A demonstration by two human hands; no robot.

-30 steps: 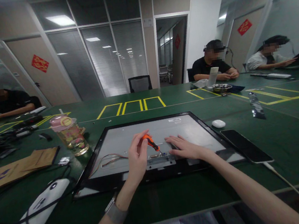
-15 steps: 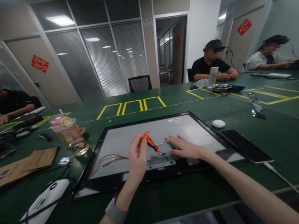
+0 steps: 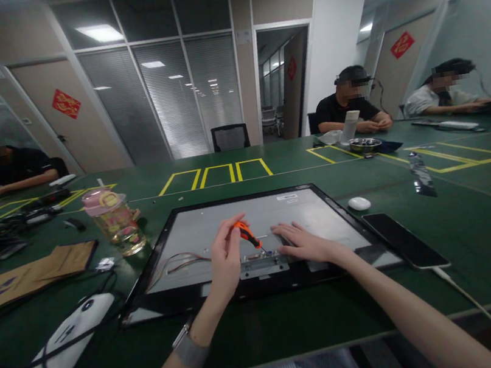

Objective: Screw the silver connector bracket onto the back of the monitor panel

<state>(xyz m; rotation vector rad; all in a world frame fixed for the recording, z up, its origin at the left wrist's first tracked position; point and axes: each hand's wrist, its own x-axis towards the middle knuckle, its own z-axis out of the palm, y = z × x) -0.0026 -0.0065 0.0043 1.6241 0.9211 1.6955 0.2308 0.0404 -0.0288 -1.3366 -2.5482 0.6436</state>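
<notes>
A flat display panel (image 3: 311, 223) with a black frame and grey back lies on the green table in front of me. My left hand (image 3: 227, 254) is closed around the orange and black handle of a screwdriver (image 3: 247, 234). The screwdriver slants down to the right, its tip at the metal bracket (image 3: 262, 266) with connectors near the panel's front edge. My right hand (image 3: 303, 242) lies flat with fingers stretched out, on the panel's back just right of the tip. Thin wires (image 3: 178, 261) run across the panel to the left of my left hand.
A phone (image 3: 404, 240) with a cable and a white earbud case (image 3: 359, 203) lie right of the panel. To the left are a drink bottle (image 3: 117, 224), a paper bag (image 3: 33, 278) and a white device (image 3: 63, 353) with black straps. Several people sit across the table.
Both my hands and the screwdriver stay almost where they were. At the far left, another person's arms have shifted slightly.
</notes>
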